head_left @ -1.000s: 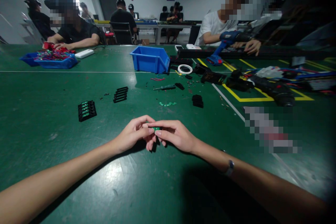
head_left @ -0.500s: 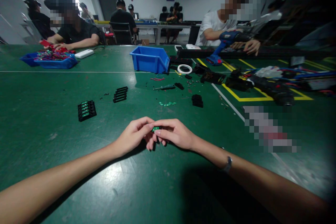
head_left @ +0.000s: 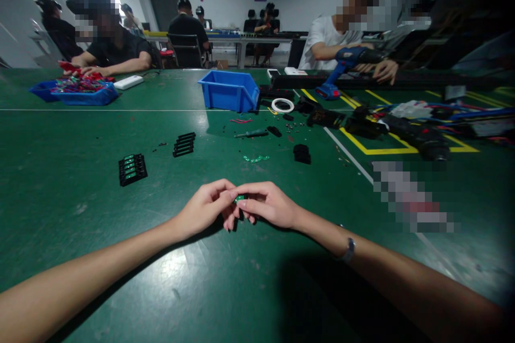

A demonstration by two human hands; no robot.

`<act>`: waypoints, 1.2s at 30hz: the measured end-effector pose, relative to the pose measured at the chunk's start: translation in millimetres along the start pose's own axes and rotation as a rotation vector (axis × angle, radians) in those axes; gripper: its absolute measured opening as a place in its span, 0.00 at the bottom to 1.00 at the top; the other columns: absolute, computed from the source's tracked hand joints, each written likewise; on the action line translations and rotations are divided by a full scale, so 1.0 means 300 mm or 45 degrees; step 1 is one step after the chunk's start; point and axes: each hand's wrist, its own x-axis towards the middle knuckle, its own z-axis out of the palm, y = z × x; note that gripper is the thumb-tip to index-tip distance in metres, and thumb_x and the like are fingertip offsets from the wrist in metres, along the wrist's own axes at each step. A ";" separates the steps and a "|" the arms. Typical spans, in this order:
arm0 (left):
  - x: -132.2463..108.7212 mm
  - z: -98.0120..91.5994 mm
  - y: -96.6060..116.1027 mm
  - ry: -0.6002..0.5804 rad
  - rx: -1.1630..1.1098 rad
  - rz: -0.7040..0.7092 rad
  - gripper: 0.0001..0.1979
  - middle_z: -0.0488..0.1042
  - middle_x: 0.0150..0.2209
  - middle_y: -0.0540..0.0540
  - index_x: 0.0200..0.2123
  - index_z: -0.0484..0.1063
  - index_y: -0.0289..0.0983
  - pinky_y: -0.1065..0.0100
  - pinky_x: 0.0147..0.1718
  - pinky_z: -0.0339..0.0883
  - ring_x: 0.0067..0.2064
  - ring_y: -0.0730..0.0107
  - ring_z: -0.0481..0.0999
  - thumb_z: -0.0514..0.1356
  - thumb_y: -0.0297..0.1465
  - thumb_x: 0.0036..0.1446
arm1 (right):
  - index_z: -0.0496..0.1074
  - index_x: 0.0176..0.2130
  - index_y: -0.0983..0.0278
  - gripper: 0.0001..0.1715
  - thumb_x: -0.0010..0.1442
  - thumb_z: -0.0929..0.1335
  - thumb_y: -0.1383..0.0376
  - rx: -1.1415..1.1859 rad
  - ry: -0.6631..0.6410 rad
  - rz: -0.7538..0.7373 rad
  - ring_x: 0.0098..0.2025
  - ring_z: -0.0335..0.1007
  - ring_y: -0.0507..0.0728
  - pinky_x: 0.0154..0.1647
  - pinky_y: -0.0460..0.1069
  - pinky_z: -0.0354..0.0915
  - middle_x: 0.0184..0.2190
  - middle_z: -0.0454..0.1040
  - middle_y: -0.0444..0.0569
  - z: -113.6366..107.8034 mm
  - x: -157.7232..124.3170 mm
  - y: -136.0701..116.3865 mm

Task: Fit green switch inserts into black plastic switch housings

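Grip is closed on both sides: the left hand (head_left: 206, 204) and the right hand (head_left: 276, 208) meet with their fingertips together, clamped on a small green part (head_left: 240, 199) low over the surface (head_left: 177, 284), directly in front of the wearer. Only a sliver of that part shows between the thumbs and forefingers, so whether it is seated against anything beneath cannot be told. The likeliest trouble is a slip: something this little, pinched by fingertips alone, could spring out if one thumb presses harder than the other, or sit crooked unnoticed because the fingers cover its edges. If it fell just beyond the hands, it might be lost among the curved row of green bits (head_left: 256, 159), which look much alike. Farther left, a black rack with green inserts (head_left: 133, 170) and a set of black frames (head_left: 184, 144) lie apart from the hands; a careless sideways sweep could knock either out of line. The black blocks (head_left: 302, 154) to the right run the same risk from the other elbow or wrist, and the loose screws (head_left: 295, 127) behind could scatter if brushed.
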 end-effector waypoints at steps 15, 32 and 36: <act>0.000 0.000 0.007 -0.033 -0.001 0.003 0.15 0.78 0.29 0.45 0.42 0.67 0.33 0.71 0.25 0.73 0.24 0.72 0.78 0.55 0.40 0.71 | 0.77 0.52 0.68 0.19 0.65 0.70 0.62 -0.008 -0.016 -0.017 0.25 0.69 0.50 0.24 0.44 0.68 0.30 0.78 0.50 -0.004 0.002 0.007; 0.001 0.000 0.005 -0.019 0.012 0.011 0.15 0.77 0.27 0.47 0.44 0.67 0.33 0.71 0.25 0.73 0.24 0.71 0.78 0.54 0.41 0.71 | 0.77 0.54 0.68 0.19 0.66 0.69 0.63 0.025 -0.026 -0.013 0.25 0.68 0.49 0.25 0.43 0.68 0.31 0.77 0.49 -0.006 0.003 0.007; 0.001 0.000 0.000 -0.016 0.001 0.010 0.14 0.76 0.28 0.48 0.44 0.67 0.34 0.71 0.24 0.73 0.24 0.71 0.78 0.54 0.41 0.71 | 0.77 0.55 0.68 0.19 0.67 0.69 0.63 0.019 -0.020 -0.016 0.26 0.68 0.49 0.25 0.43 0.68 0.30 0.77 0.49 -0.008 0.003 0.015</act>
